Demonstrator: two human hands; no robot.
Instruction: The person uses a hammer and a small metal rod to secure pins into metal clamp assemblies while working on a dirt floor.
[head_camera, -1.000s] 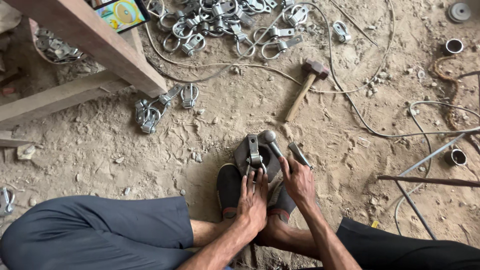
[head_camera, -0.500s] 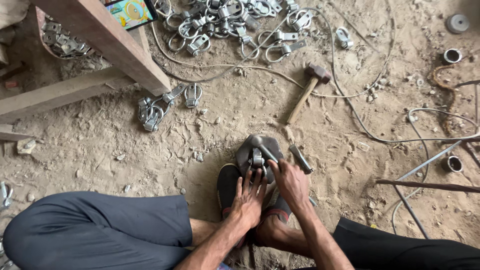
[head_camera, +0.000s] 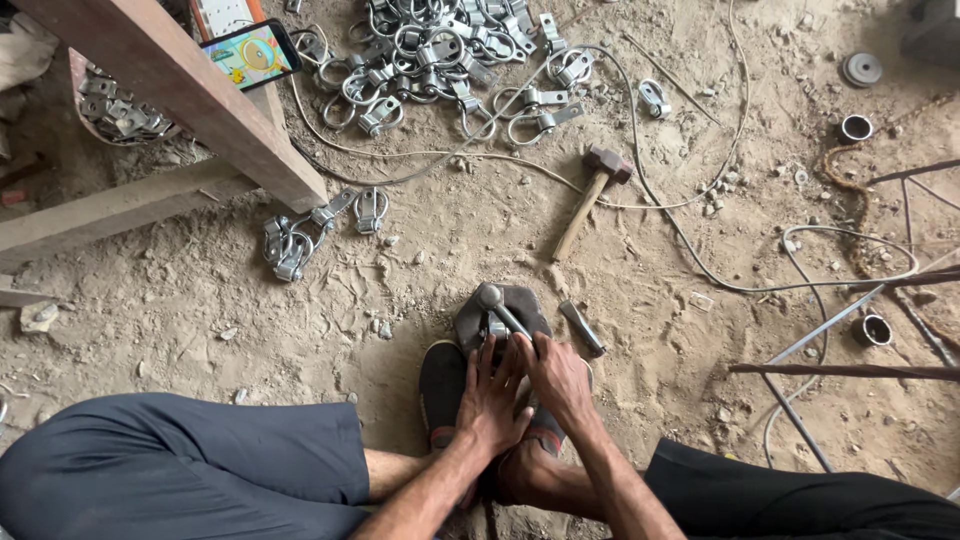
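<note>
The person is sitting on the sandy dirt floor (head_camera: 300, 330), both hands working at a dark rounded metal block (head_camera: 500, 312) lying just ahead of their black sandals (head_camera: 442, 392). The left hand (head_camera: 490, 400) is pressing a small silver metal clamp (head_camera: 497, 326) on the block, fingers (head_camera: 487, 360) stretched nearly flat. The right hand (head_camera: 560, 378) is curling its fingers around a steel rod with a ball end (head_camera: 500, 308) (grip closed). A wooden-handled hammer (head_camera: 592, 195) is lying well apart, beyond the block.
</note>
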